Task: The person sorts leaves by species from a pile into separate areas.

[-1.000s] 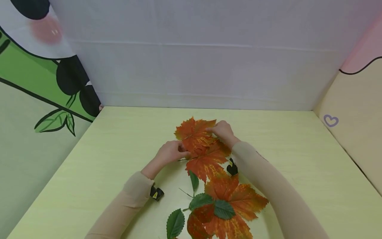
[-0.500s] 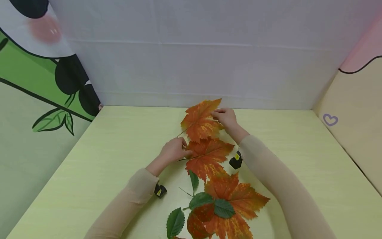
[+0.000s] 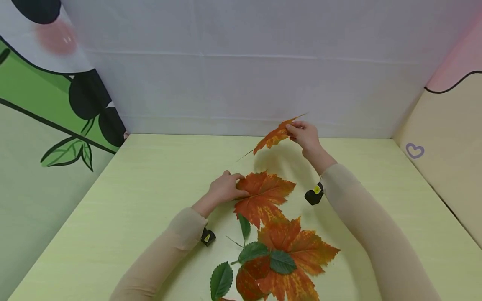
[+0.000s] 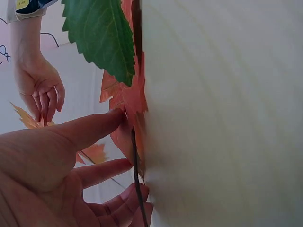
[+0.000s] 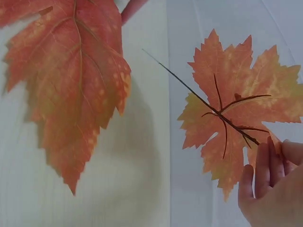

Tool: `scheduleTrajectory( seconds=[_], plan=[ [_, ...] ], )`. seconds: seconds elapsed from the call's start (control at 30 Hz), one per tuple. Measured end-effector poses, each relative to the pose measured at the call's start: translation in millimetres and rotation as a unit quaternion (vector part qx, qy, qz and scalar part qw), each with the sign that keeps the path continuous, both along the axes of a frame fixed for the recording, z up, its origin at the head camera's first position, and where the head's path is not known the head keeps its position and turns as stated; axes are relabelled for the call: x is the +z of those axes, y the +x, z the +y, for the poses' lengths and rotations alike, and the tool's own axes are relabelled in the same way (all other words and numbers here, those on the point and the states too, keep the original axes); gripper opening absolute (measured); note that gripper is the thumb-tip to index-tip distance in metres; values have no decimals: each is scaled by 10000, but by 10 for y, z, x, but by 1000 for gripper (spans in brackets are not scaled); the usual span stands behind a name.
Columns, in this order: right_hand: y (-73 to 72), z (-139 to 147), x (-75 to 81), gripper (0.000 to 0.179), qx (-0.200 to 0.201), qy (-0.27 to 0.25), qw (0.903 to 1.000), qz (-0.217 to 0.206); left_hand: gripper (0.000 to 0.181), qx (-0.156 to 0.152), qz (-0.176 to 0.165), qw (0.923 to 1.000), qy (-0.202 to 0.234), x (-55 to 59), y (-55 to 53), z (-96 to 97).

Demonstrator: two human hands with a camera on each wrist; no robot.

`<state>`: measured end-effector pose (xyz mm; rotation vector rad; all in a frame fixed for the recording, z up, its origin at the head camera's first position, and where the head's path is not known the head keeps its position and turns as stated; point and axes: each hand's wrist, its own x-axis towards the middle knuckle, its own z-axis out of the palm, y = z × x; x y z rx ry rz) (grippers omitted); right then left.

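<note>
My right hand pinches an orange artificial maple leaf by its edge, raised above the back of the table with the thin stem pointing down and left. The leaf's underside, with brown veins, faces the right wrist view. A second orange maple leaf lies on the table, and my left hand touches its left side near the stem. Thumb and forefinger stand spread apart there, as the left wrist view shows, with the thumb tip on the leaf. Part of that leaf is hidden by the hand.
Nearer me on the table lie larger orange leaves and several green serrated leaves. A white wall closes off the back, and printed panels flank both sides.
My right hand has lifted the upper maple leaf off the lower one, up and to the right, tilting it edge-on. My left hand has shifted slightly right along the lower leaf.
</note>
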<state>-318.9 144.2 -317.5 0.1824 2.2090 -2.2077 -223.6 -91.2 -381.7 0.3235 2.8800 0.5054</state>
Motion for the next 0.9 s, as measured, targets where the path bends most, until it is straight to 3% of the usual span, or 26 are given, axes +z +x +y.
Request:
scheduleTrajectory(
  seconds=[0.33, 0.53, 0.67, 0.9],
  plan=[
    [43, 331, 115, 12, -116, -214, 9994, 248, 45, -141, 155, 9997, 160, -28, -32, 10],
    [93, 559, 176, 11, -91, -24, 9989, 466, 40, -357, 341, 9977, 464, -36, -33, 10],
    [122, 741, 199, 12, 13, 122, 9979, 633, 34, -323, 237, 9957, 841, -27, -21, 11],
    [172, 1037, 266, 11, 138, -336, 9969, 703, 31, -4, -66, 9911, 1329, -30, -31, 2]
  ],
)
